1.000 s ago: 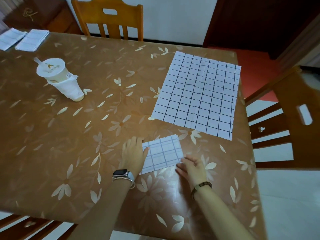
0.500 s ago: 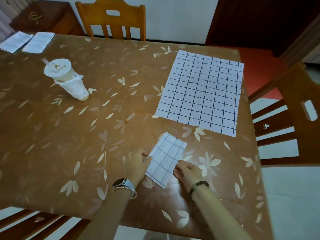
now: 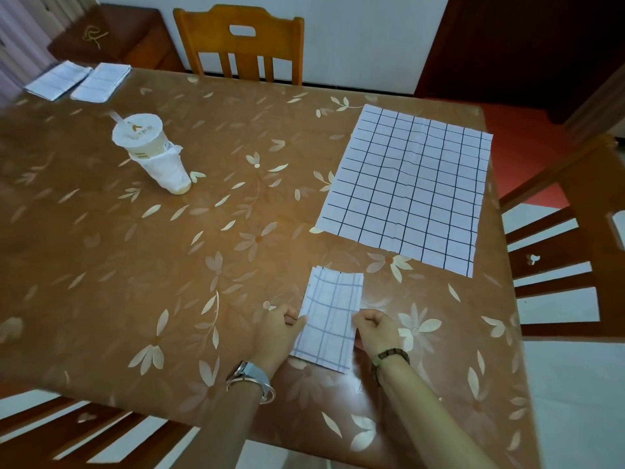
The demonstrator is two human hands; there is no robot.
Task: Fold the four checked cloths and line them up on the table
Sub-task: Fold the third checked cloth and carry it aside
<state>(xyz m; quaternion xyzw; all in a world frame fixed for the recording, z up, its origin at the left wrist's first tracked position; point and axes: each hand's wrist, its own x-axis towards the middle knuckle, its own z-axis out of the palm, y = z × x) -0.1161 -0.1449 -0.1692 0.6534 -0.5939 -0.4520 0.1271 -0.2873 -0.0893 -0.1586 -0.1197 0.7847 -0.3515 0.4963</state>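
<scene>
Pinching the folded cloth [image 3: 329, 319] by its side edges, left hand [image 3: 279, 330] and right hand [image 3: 373, 330] should square corners before carrying it.

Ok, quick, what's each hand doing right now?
Left hand: pinches the left edge of the folded cloth.
Right hand: fingers curled, pinches its right edge.

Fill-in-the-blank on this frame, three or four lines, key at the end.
The left hand and right hand grip the near cloth, which is already ____.
The open cloth lies to the ____ of the cup.
Far left, ____ more folded cloths lie side by side.
Missing: folded; right; two.
</scene>
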